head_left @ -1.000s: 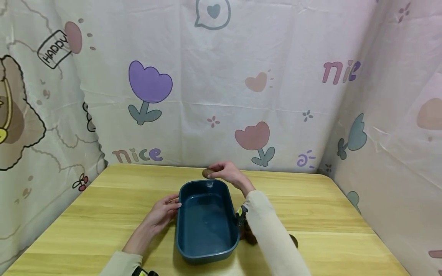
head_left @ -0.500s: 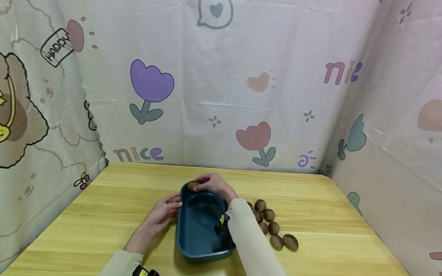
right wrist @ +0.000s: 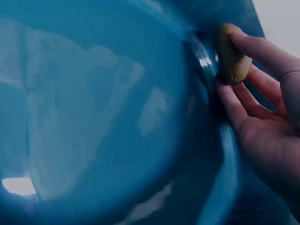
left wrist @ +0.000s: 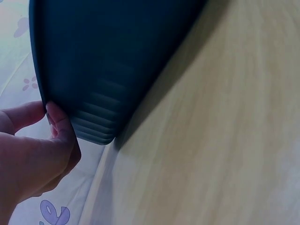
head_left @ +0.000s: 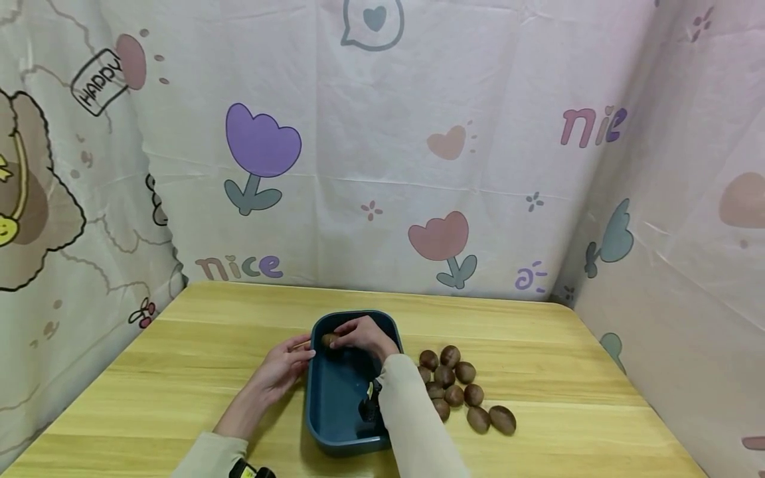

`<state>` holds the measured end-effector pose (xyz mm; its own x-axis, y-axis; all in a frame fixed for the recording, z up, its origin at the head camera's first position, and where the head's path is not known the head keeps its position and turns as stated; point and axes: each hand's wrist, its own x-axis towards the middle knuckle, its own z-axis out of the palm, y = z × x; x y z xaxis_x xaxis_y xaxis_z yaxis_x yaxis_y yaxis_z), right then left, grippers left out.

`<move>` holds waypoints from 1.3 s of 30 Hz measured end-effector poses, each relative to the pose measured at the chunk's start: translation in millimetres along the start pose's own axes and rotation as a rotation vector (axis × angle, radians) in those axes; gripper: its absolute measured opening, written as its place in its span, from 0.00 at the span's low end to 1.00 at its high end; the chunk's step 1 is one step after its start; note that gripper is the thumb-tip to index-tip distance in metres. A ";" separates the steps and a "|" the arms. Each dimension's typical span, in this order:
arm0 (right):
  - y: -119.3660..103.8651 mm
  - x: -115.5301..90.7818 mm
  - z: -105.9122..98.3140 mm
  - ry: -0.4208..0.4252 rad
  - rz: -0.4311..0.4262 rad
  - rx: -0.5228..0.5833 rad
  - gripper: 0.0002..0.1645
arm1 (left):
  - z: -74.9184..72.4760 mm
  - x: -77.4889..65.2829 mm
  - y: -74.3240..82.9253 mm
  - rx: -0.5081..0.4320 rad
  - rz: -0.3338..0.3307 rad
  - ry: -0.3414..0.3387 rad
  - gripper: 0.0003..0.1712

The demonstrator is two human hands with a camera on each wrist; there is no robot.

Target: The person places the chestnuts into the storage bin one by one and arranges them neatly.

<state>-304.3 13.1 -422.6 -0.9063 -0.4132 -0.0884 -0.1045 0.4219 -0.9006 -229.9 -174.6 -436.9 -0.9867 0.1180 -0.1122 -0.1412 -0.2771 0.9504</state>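
Observation:
In the head view, a deep blue rectangular tub (head_left: pixel 335 446) with rounded corners stands on the table. My left hand (head_left: pixel 281 372) pinches its left rim between thumb and fingers; the left wrist view shows this hand (left wrist: pixel 40 154) at the rim, beside the ribbed outer wall. Inside the tub, near its far left corner, my right hand (head_left: pixel 366 336) holds a brown kiwi (head_left: pixel 329 340). The right wrist view shows the oval kiwi (right wrist: pixel 233 58) between thumb and fingertips, close against the tub's inner wall (right wrist: pixel 154 154). Part of the tub floor lies hidden under the right forearm.
Several more brown kiwis (head_left: pixel 454 396) lie loose in a cluster on the wooden table (head_left: pixel 568 372), right of the tub and beside the right sleeve (head_left: pixel 418 425). A printed cloth (head_left: pixel 358 239) hangs behind the table's far edge and along both sides.
My right hand has brought the kiwi from beyond the tub's far rim, leftward and down into the tub. The kiwi cluster, largely covered by the sleeve before, now shows. My left hand stays put.

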 end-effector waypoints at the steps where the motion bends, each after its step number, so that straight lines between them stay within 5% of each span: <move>1: 1.3 0.0 2.6 0.007 0.009 0.006 0.18 | -0.4 -0.2 -0.4 -0.005 0.001 0.004 0.31; 9: 7.9 1.8 15.1 0.107 0.009 0.057 0.19 | -2.7 -0.4 -2.0 0.009 0.002 0.000 0.31; 29: 6.9 -0.1 17.9 0.152 0.038 0.074 0.19 | -2.5 -1.9 -1.7 0.017 0.004 -0.018 0.30; 39: -17.2 0.3 -2.9 -0.017 -0.086 0.099 0.18 | -2.1 -2.3 -1.8 0.007 0.018 -0.019 0.30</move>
<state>-303.9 8.1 -405.9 -0.8888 -0.4580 -0.0154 -0.1398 0.3030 -0.9427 -227.6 -176.4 -439.0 -0.9873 0.1311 -0.0899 -0.1232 -0.2729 0.9541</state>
